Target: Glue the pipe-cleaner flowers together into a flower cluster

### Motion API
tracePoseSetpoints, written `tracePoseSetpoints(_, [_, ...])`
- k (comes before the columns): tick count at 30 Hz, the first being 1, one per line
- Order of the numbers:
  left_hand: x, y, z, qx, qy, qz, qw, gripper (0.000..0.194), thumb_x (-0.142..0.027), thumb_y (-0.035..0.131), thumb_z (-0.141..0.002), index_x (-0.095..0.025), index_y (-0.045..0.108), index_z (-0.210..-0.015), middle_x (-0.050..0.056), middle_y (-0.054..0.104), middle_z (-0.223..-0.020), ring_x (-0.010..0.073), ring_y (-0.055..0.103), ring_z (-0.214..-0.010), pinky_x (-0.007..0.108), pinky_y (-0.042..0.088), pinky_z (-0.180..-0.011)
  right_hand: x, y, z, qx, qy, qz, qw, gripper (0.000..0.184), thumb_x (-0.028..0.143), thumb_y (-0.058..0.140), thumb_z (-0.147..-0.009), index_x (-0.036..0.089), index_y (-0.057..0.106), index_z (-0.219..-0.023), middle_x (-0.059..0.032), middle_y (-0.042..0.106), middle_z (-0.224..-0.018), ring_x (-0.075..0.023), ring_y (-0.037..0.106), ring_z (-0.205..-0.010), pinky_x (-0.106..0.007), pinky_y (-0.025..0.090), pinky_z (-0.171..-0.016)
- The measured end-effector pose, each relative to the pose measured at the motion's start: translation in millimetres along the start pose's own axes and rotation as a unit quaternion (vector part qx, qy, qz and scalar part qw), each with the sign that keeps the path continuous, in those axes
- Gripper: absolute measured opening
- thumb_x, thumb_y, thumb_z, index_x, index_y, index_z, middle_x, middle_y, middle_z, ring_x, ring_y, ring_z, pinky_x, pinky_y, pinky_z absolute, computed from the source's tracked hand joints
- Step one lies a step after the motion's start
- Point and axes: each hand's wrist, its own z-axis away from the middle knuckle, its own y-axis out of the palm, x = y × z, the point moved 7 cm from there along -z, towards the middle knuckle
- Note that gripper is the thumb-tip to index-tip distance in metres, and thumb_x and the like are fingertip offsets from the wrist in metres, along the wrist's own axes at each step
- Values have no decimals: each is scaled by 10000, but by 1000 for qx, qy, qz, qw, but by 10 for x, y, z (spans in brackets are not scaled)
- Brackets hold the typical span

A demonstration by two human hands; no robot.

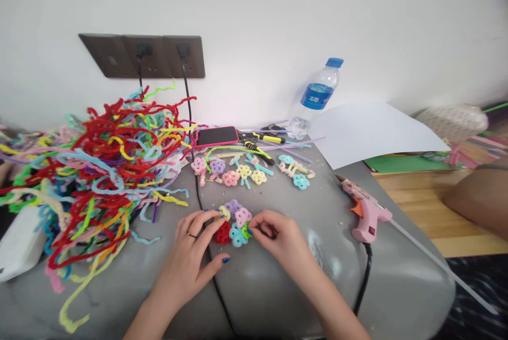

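Note:
A small cluster of pipe-cleaner flowers lies on the grey surface between my hands. It includes a purple flower, a lilac-pink flower, a red flower and a light blue flower. My left hand rests its fingertips on the yellow flower at the cluster's left, with its thumb held well apart. At the right edge, thumb and forefinger of my right hand pinch the green flower, partly hidden by the fingers. Behind them sit several more pastel flowers.
A tangled heap of pipe cleaners covers the left side. A pink glue gun lies right, its cord trailing forward. Further back are a phone, pliers, a water bottle and white paper. A black cable crosses the surface.

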Motion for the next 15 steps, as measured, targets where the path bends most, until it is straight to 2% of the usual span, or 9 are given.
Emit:
tracePoseSetpoints(6, [2,0,9,3,-8,5,1000,478,-342,547,-956,-252,471,-1419,97,527,-1415,294,458,-1264,457,382,-1070,-35,-8,2,12,25,-36,999,117,215,575,-793,165,677,-763,71,325,-558,-106,344,-520,-228,307,-518])
tracePoseSetpoints(11, [1,-4,8,-2,-9,3,1000,469,-329,556,-947,-255,491,-1405,96,537,-1408,293,469,-1259,451,400,-1063,-28,-5,-7,0,1,-8,1000,90,200,600,-778,182,684,-754,64,365,-557,-111,372,-527,-229,319,-525])
tracePoseSetpoints(15, [1,-4,8,-3,-8,4,1000,473,-327,558,-946,-251,488,-1408,96,538,-1407,293,466,-1257,452,394,-1068,-43,-11,-13,6,13,-30,999,106,244,611,-792,176,683,-754,72,334,-545,-107,358,-505,-226,311,-510])
